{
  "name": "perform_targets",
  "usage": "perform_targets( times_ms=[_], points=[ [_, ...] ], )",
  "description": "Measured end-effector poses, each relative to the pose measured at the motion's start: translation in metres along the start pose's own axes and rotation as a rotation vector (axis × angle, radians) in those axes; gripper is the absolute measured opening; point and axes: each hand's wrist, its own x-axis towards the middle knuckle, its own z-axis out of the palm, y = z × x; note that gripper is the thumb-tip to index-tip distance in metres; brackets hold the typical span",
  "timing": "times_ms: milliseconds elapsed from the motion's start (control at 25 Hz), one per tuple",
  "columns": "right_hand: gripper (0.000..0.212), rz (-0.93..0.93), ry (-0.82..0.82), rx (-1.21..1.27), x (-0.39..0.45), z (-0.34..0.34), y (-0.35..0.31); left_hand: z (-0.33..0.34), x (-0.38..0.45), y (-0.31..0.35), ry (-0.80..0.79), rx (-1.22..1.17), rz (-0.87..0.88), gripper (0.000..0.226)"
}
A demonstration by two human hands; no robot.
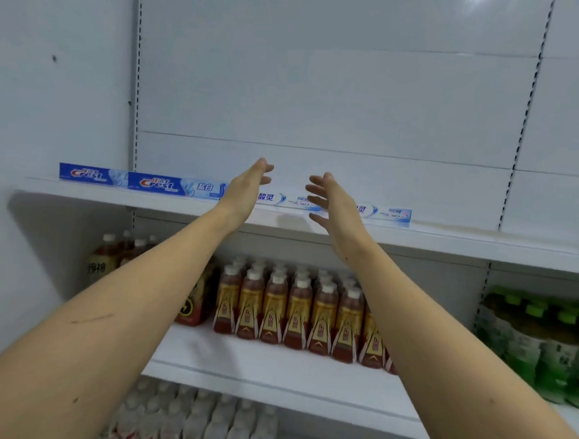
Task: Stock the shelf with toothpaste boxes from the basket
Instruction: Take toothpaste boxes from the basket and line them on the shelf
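On the upper white shelf [446,239] lie toothpaste boxes in a row: two blue Crest boxes [175,185] at the left and two white boxes with blue print, one [287,200] between my hands and one [388,214] to the right. My left hand [246,192] reaches over the shelf's front edge with straight fingers, holding nothing. My right hand [332,204] is raised beside it, fingers spread and empty, palm facing left. Both hands partly hide the white boxes. The basket is out of view.
The shelf below carries several brown tea bottles with white caps [297,306], a dark can pack [196,301] and green bottles [541,340] at the right. Pale bottles [200,418] fill the bottom shelf. A white back panel rises behind the top shelf.
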Motion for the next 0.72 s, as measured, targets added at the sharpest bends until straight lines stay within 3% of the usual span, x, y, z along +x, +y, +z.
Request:
perform_targets(
  times_ms=[280, 520, 720],
  points=[
    [0.047, 0.122, -0.243, 0.200, -0.103, 0.023, 0.082, 0.041, -0.119, -0.081, 0.069, -0.119, -0.148, 0.049],
    [0.052, 0.496, -0.355, 0.152, -0.223, 0.005, 0.207, 0.080, -0.264, -0.198, 0.151, -0.098, -0.562, 0.051],
    [0.057, 0.826, -0.392, 0.026, -0.331, -0.004, 0.309, 0.092, -0.396, -0.311, 0.127, -0.085, -0.951, 0.055]
  ],
)
